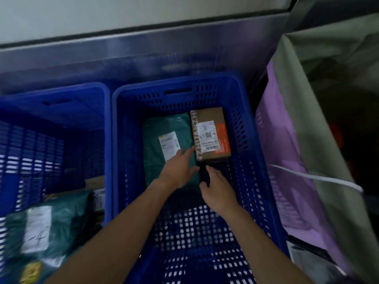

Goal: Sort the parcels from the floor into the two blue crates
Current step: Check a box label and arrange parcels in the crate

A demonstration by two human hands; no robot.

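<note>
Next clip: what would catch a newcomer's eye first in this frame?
Two bare hands, left hand and right hand, reaching into the right-hand blue perforated plastic crate. Ahead of them lie a brown cardboard box with a white label and a green plastic mailer bag, side by side at the crate's far end.

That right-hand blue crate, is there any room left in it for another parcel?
Yes. The right crate has bare perforated floor along its left wall beside the green mailer bag and across the whole near half. The far right is crowded: the cardboard box, a dark item and both hands.
</note>
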